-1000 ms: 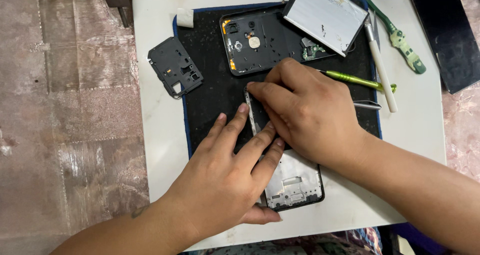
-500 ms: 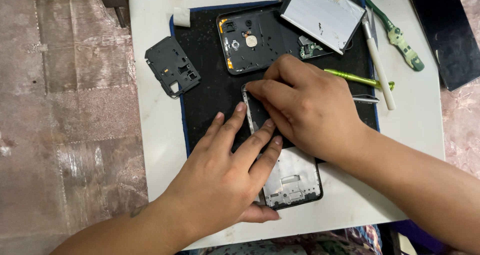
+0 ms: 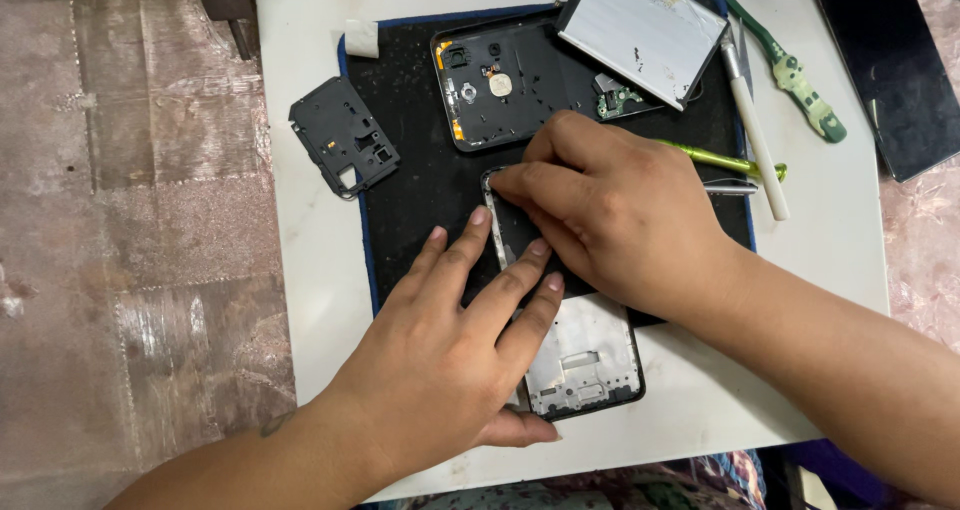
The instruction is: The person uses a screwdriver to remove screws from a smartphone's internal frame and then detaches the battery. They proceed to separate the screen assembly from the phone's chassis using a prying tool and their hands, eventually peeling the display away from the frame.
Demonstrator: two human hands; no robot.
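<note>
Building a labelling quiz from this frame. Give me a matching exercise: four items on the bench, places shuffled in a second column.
Items
1. small black plastic cover plate
2. silver-white flat battery
3. green pen-like tool
4. silver phone frame

Places
A. leaning over the open black phone back shell
B. under both hands, left hand and right hand
C. on the white table at the black mat's left edge
D. just behind the right hand

Pairs: 1-C, 2-A, 3-D, 4-B

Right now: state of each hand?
Left hand: open, fingers flat on the opened black phone frame.
Right hand: fingertips curled onto the frame's top edge; grip unclear.
</note>
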